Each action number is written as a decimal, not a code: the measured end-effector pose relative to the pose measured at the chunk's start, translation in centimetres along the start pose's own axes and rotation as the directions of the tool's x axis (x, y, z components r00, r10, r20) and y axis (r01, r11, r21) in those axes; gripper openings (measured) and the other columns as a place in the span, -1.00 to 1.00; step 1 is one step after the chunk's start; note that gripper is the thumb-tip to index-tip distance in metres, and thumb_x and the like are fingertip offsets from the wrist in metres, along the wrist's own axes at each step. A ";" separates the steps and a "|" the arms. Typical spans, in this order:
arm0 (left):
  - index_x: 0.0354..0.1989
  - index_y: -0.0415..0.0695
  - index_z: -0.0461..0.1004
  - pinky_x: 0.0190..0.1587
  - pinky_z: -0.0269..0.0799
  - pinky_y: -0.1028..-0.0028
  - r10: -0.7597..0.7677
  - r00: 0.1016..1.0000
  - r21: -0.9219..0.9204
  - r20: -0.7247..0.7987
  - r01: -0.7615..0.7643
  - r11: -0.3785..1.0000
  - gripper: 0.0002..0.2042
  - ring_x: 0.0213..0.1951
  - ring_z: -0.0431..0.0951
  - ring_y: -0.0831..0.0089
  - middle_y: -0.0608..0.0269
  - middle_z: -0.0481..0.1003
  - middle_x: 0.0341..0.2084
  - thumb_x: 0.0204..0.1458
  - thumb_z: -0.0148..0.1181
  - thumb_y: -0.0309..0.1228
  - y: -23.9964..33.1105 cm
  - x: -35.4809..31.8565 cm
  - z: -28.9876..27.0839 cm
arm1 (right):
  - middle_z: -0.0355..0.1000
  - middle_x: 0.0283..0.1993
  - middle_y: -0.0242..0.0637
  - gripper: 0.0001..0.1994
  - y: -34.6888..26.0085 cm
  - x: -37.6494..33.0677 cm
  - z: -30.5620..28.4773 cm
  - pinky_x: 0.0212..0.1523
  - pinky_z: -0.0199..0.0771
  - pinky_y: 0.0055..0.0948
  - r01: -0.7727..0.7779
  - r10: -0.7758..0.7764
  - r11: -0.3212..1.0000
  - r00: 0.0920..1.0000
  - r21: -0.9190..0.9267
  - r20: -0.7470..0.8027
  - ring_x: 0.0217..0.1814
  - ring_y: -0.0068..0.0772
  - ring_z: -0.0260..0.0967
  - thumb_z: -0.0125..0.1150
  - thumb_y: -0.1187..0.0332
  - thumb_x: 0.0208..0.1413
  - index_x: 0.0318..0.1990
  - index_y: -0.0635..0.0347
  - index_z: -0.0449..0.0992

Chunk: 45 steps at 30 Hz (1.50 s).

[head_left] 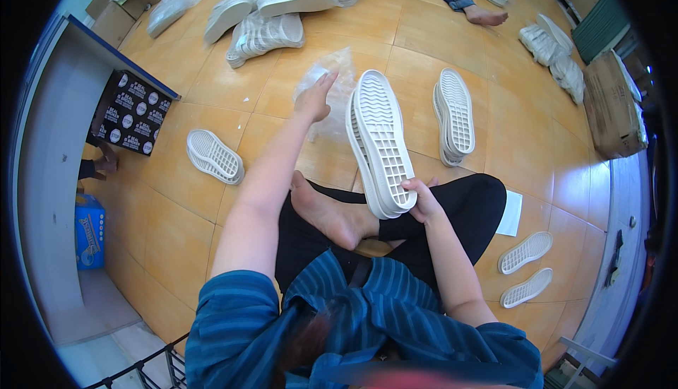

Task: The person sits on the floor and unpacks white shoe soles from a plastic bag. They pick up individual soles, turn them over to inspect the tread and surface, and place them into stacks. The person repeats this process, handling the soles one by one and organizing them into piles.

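Observation:
My right hand is closed on the heel end of a small stack of white shoe soles, held tilted over my crossed legs. The top sole shows a grid of square hollows at the heel and wavy ridges at the toe. Out to the left, my left hand has its fingers stretched out. Behind and beside it is a crumpled clear plastic bag; whether the hand touches it I cannot tell. Another stack of soles lies on the floor to the right, and more soles lie to the left.
Bagged soles are heaped at the far side, with more at the far right. Two single soles and a white sheet lie right of my knee. A carton stands right, a black patterned box left. Another person's foot shows beyond.

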<state>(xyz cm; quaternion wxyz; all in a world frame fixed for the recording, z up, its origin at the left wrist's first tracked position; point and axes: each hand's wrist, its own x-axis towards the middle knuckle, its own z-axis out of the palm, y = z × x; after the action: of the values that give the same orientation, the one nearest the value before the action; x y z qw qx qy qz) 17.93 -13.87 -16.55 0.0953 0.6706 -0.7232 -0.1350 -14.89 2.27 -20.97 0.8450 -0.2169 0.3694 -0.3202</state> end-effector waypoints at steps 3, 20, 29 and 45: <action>0.44 0.18 0.02 0.06 0.46 0.22 0.159 0.987 0.034 -0.016 -0.158 0.987 -0.10 0.15 0.43 0.07 0.21 0.16 0.37 -0.18 0.17 -0.63 2.7 1.3 -4.3 | 0.42 0.15 -0.06 -0.33 0.0 0.1 -0.3 0.30 0.27 -0.31 -0.041 0.041 0.999 0.998 -0.004 0.051 0.15 -0.18 0.40 0.22 0.24 -0.04 0.24 0.42 0.27; -0.23 -0.08 0.39 -0.24 0.48 0.28 0.731 0.663 0.027 -0.160 -0.738 0.675 -0.77 -0.18 0.56 0.24 0.27 0.32 0.22 -0.07 0.09 -0.64 13.2 -5.5 -15.9 | 0.37 0.19 -0.05 -0.24 -0.1 -0.4 1.3 0.29 0.29 -0.34 0.039 -0.024 0.993 0.991 -0.114 0.134 0.22 -0.18 0.36 0.22 0.22 -0.06 0.31 0.41 0.18; 0.10 -0.10 0.39 -0.23 0.50 0.26 0.493 0.870 0.517 0.000 -0.422 0.745 -0.48 -0.19 0.57 0.27 0.31 0.19 0.36 -0.14 0.11 -0.66 5.3 -4.3 -10.0 | 0.41 0.17 -0.10 -0.38 -0.3 -0.3 1.7 0.29 0.28 -0.28 0.282 -0.275 0.955 0.958 0.094 -0.086 0.20 -0.22 0.38 0.14 0.23 0.05 0.26 0.39 0.26; 0.44 0.02 -0.02 -0.20 0.55 0.17 0.930 0.329 -0.710 0.161 -0.616 0.341 -0.11 -0.24 0.59 -0.01 -0.01 0.30 0.24 -0.17 0.18 -0.63 20.6 -23.7 -9.8 | 0.44 0.11 -0.16 -0.46 1.7 -0.1 -2.1 0.13 0.47 -0.25 0.312 -0.286 0.908 0.949 0.279 -0.130 0.12 -0.25 0.43 0.05 0.13 0.20 0.25 0.26 0.30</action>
<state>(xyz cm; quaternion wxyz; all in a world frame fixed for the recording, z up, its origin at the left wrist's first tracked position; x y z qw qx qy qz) 3.60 10.36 0.37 0.1189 0.0856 -0.8830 -0.4459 -15.92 3.26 -23.23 0.7922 -0.1279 0.3157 -0.5064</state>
